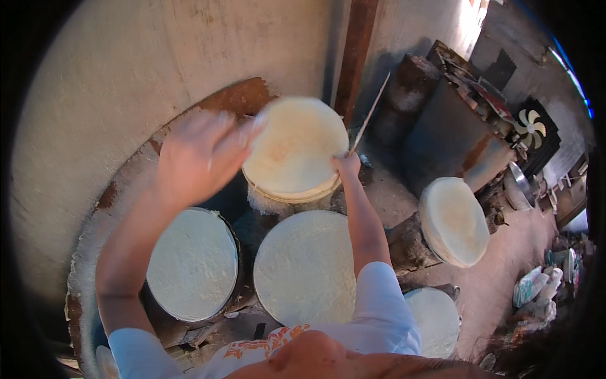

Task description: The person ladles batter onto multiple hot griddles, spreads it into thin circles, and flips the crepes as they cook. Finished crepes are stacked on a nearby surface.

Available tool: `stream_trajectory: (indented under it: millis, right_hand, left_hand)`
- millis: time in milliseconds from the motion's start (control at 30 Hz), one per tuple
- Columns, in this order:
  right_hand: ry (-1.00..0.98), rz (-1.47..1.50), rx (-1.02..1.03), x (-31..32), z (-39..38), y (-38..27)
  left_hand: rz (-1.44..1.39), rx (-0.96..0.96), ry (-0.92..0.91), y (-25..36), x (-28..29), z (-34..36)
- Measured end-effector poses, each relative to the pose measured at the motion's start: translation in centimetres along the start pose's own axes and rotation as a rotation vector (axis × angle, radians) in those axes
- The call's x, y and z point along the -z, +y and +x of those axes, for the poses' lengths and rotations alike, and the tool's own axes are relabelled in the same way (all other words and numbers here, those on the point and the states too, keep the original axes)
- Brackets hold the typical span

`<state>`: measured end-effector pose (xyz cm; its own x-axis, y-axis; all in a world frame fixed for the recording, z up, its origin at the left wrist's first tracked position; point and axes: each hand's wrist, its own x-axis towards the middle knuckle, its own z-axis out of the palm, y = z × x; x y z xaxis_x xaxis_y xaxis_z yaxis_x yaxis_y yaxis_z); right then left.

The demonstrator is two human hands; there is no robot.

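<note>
My right hand is closed at the right edge of a round, cream-coloured lid-like disc, with a thin pale stick rising from its grip. The disc has a brownish patch in its middle and a thick rim. My left hand is raised near the disc's left edge, smeared by motion; whether it touches the disc cannot be told. Below the hands are two round, whitish, taut-looking surfaces, a smaller one on the left and a larger one in the middle, partly behind my right arm.
Another cream disc leans at right, above a pale round surface partly behind my sleeve. A dark metal drum and a fan stand beyond. A rusty curved edge runs along the wall. Clutter lies at far right.
</note>
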<state>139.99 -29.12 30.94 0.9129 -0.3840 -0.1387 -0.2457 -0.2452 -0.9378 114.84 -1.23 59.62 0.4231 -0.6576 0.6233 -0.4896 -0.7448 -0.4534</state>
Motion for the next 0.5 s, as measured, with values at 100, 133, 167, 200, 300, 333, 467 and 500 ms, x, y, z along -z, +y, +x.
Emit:
stream_trajectory:
  millis: [100, 133, 167, 200, 300, 333, 467, 500]
  right_hand:
    - [0.07, -0.232, 0.092, -3.4, 1.0, 3.6]
    - [0.031, -0.155, 0.092, -3.9, 0.7, 4.1]
    - [0.005, -0.092, 0.107, -3.7, 1.0, 3.9]
    - [0.019, -0.076, 0.194, -3.6, 1.9, 4.3]
    - [0.13, -0.249, 0.17, -2.9, 4.5, 5.4]
    - [0.157, -0.238, 0.169, -2.3, 5.2, 5.1]
    - [0.228, -0.509, 0.378, -0.2, 1.1, 3.5]
    - [0.019, -0.512, 0.62, 2.0, -0.1, 4.6]
  left_hand:
    - [0.018, 0.123, -0.259, 0.0, -1.1, -5.6]
    - [0.028, 0.182, -0.37, -0.1, -0.8, -8.6]
    - [0.033, 0.253, -0.458, 0.0, -0.6, -11.4]
    - [0.029, 0.304, -0.47, 0.3, 0.2, -12.9]
    - [-0.005, 0.488, -0.513, 2.3, 2.0, -17.6]
    - [-0.019, 0.57, -0.549, 3.1, 2.6, -19.7]
    - [-0.028, 1.029, -0.75, 12.1, 9.6, -30.9]
    - [-0.05, 1.194, -0.825, 15.8, 12.0, -33.3]
